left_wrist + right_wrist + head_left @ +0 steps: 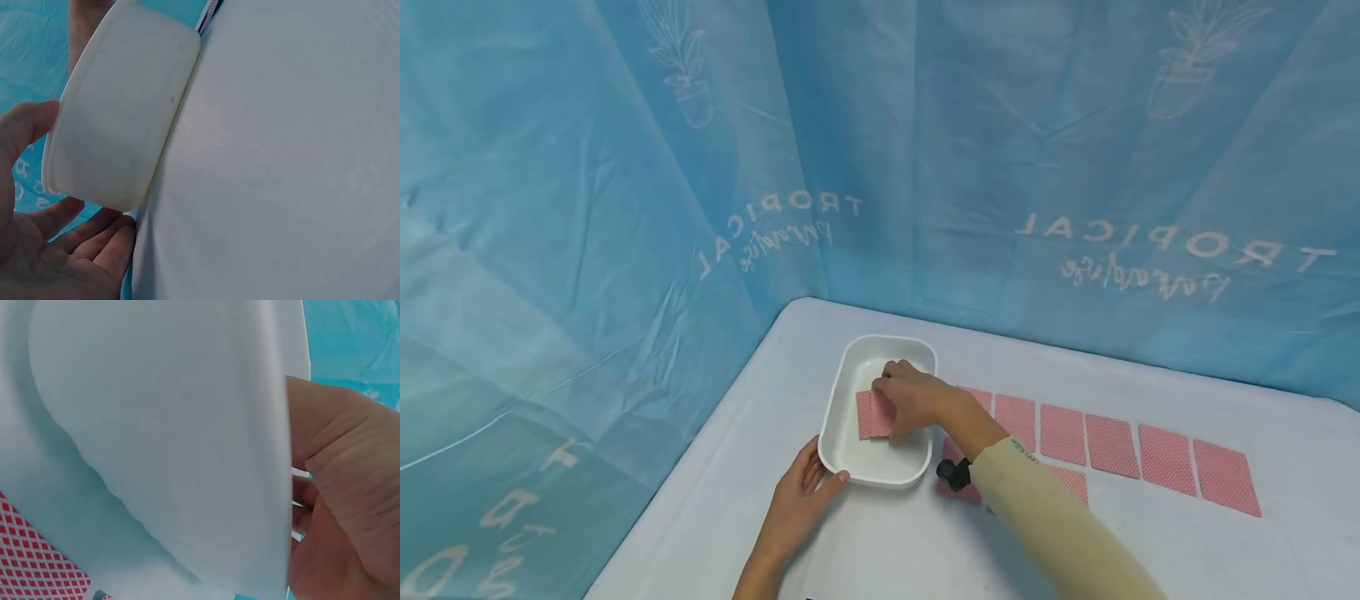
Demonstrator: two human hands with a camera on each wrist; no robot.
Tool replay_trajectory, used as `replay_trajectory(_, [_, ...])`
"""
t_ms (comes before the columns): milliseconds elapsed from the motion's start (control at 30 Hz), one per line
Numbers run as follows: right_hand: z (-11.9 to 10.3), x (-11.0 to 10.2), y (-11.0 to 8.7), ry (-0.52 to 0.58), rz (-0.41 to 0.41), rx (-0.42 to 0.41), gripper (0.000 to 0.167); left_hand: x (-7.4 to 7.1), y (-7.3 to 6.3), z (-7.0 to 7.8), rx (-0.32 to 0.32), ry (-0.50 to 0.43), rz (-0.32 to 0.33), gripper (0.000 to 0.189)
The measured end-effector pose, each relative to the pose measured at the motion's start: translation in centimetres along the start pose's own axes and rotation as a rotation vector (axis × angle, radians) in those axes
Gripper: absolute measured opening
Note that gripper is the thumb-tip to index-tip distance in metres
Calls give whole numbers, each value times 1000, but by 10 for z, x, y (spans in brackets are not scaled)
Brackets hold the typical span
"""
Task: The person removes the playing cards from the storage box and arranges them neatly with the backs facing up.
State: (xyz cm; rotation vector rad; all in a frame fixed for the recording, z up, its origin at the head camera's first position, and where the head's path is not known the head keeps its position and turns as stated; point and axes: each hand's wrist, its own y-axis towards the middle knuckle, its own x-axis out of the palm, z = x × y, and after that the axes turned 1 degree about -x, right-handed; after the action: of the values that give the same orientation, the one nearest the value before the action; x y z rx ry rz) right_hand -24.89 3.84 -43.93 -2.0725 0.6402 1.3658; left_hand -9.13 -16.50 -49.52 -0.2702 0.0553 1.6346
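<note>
A white rectangular tray (pixel 880 475) stands on the table, with red-and-white patterned playing cards (pixel 863 415) lying face down and overlapping inside. My right hand (pixel 913 396) reaches over the tray's right rim and pinches a card (pixel 883 415) between thumb and fingers. In the right wrist view the tray wall (pixel 175 425) hides the fingertips of this hand (pixel 337 487). My left hand (pixel 801 500) holds the tray at its near left corner. In the left wrist view, that hand's thumb meets the rim and its fingertips lie at the corner, against the tray's outer wall (pixel 125 106).
To the right of the tray a row of face-down cards (pixel 1111 446) stretches across the white tablecloth (pixel 1150 550). More cards (pixel 1067 482) lie in front of it, partly hidden by my right sleeve (pixel 1052 517). Blue printed curtains (pixel 1000 167) hang behind and left of the table.
</note>
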Motion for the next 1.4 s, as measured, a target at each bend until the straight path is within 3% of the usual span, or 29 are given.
replay_trajectory(467, [-3,0,-8,23,-26,12,80,-1,1,1,-19,9,-16,75])
replay_trajectory(767, [-4,-5,-17,62,22,-6,79,0,-1,3,-6,17,-3,75])
replay_trajectory(900, [-7,-1,-21,61,42,-29,79,2,-4,-1,-33,34,22,76])
replay_trajectory(1000, [-7,-6,-19,34,65,-45,81,2,1,1,-45,38,37,78])
replay_trajectory(1167, [-12,-2,-25,42,79,-47,80,1,-5,-1,-60,32,28,79])
replay_trajectory(1400, [-10,-12,-35,67,108,-54,82,1,-3,0,-52,25,18,80])
